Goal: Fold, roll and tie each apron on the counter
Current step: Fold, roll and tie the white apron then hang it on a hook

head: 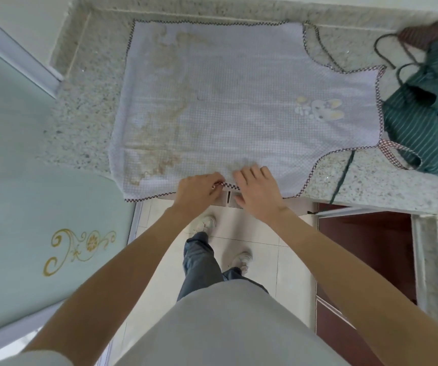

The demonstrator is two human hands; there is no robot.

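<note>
The white apron (239, 101) lay flat on the tabletop (370, 178), long axis left to right, stretching far from both hands — left hand (199, 192) pinching its near hem, right hand (258, 191) pressing open beside it.

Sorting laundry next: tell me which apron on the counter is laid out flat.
The pale checked apron with the rabbit motif is spread flat; the green striped apron lies bunched at the right.

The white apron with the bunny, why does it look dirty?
The white checked apron has big brownish stains across its left part. Otherwise it lies flat on the speckled stone counter.
</note>
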